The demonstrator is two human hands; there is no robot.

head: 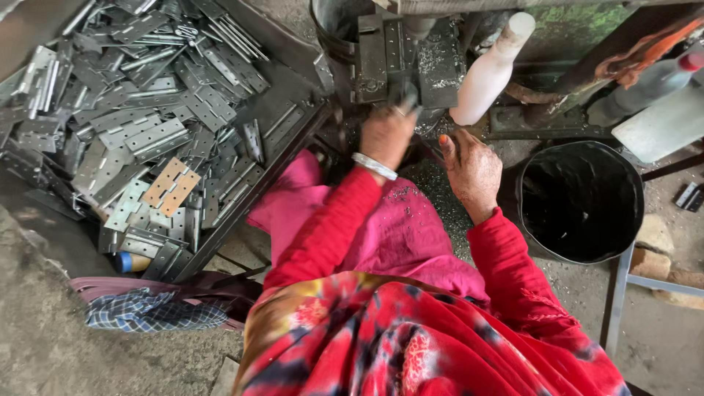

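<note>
Head view: gritty concrete floor (44, 345), hinge pile (139, 110), black bucket (583, 202).

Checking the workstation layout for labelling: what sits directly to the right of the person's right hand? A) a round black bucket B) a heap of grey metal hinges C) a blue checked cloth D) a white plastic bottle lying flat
A: the round black bucket stands just right of the right hand, while the heap of grey metal hinges lies far over on the left side.

Small metal piece (404, 99), seemingly under press.
</note>
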